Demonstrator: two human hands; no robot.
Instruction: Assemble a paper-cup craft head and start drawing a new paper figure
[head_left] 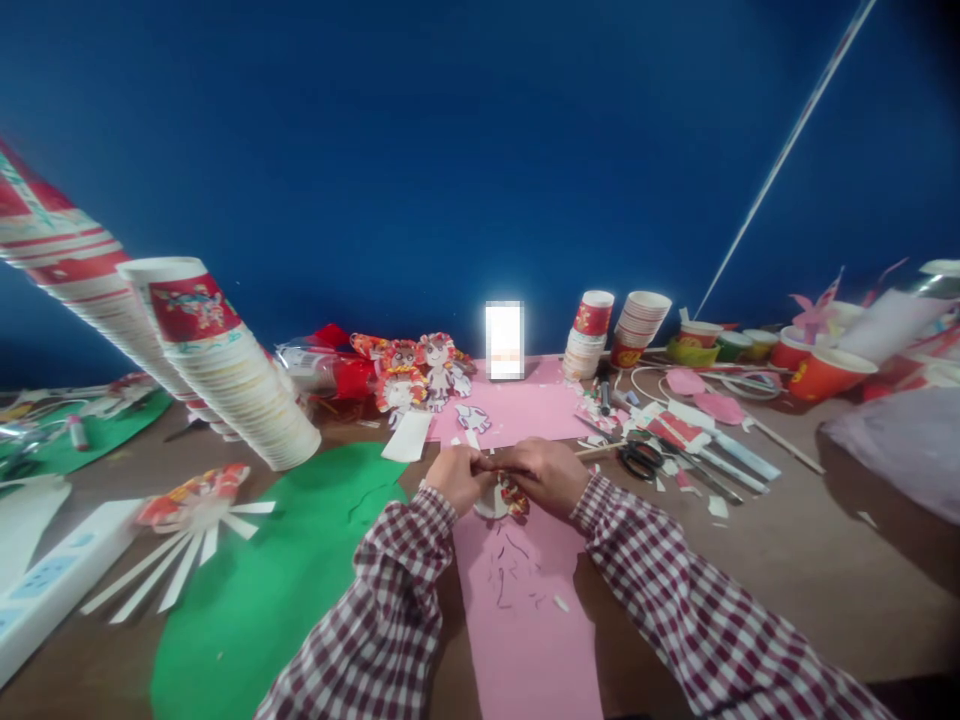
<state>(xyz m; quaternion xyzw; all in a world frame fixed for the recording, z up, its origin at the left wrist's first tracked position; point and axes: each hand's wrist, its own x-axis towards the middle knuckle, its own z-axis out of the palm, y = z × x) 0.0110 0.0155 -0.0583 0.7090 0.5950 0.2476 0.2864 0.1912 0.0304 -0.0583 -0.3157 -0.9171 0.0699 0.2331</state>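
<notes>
My left hand [459, 473] and my right hand [546, 470] meet over a pink paper sheet [525, 610] on the brown table. Both have their fingers pinched together around a small red-and-white paper cut-out figure [504, 496], which hangs partly below them. A thin wooden stick [600, 451] runs out to the right from under my right hand. Both arms wear red-and-white checked sleeves.
A leaning stack of paper cups [225, 370] stands at left, above green paper [285, 580]. A cut-open cup with splayed strips [187, 520] lies near it. Black scissors [641, 460], pens, more cup stacks [589, 335], finished paper figures [420, 365] and a lit phone [504, 340] sit behind.
</notes>
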